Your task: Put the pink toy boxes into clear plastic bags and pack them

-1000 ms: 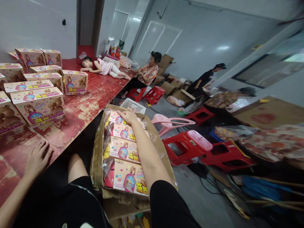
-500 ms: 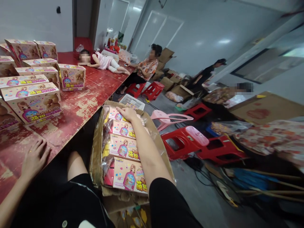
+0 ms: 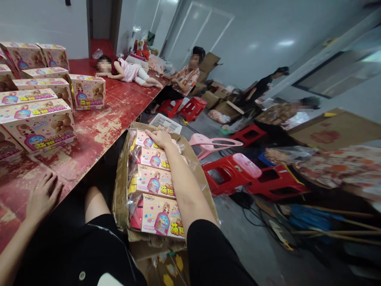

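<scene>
Right hand [image 3: 160,139] is still touching the carton's [image 3: 119,202] farthest printed box [image 3: 144,139] (grip unclear), advancing nothing; left hand [image 3: 42,197] is lying open.

The head camera looks forward and down.

Bold yellow Chinese lettering on the nearest pack [image 3: 160,210] in the carton [image 3: 121,194], 萌 leading off, the rest too obscured to call! Another 萌 on the pack just behind [image 3: 155,178], that makes 2. Over on the table [image 3: 98,133], the front box [image 3: 38,123] flashes a Chinese title, too blurred to read fully; small print's unreadable.
</scene>
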Demonstrator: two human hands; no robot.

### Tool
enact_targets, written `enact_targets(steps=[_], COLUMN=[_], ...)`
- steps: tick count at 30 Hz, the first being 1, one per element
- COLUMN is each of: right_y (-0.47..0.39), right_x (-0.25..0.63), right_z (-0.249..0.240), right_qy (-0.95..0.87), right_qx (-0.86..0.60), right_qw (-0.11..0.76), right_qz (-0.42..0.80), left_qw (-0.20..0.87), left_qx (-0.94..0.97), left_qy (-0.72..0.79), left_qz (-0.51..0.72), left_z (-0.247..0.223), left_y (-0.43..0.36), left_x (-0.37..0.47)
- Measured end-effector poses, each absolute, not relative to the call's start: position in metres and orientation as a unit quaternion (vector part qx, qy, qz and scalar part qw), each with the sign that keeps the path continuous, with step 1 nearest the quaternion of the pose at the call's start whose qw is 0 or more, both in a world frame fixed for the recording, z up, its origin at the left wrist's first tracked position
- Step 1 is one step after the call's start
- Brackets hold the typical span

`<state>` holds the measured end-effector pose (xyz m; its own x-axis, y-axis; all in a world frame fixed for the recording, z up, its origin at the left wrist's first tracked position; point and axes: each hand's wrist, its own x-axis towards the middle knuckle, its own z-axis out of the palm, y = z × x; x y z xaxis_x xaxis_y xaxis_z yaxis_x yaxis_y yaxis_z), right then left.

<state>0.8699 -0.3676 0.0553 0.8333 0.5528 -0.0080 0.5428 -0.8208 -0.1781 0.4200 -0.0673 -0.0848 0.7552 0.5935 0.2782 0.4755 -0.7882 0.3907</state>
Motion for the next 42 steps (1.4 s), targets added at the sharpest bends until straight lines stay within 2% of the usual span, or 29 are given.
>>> enact_targets(steps=[33,42], right_y=[-0.3678,-0.3683], right_x=[0.8703,0.8684], right_z=[0.0545,0.0563], right_qy=[-0.279,-0.282], right_qx=[-0.956,-0.955], right_qw=[0.087,0.085], right_qz=[0.030,0.033], left_qw=[0.154,0.116], left_qx=[0.925,0.932], left_qy=[0.281,0.289], left_qz=[0.203,0.189], left_z=[-0.0802,-0.0786], left_y=[-0.0706,-0.0707], left_x=[0.4209,0.4194])
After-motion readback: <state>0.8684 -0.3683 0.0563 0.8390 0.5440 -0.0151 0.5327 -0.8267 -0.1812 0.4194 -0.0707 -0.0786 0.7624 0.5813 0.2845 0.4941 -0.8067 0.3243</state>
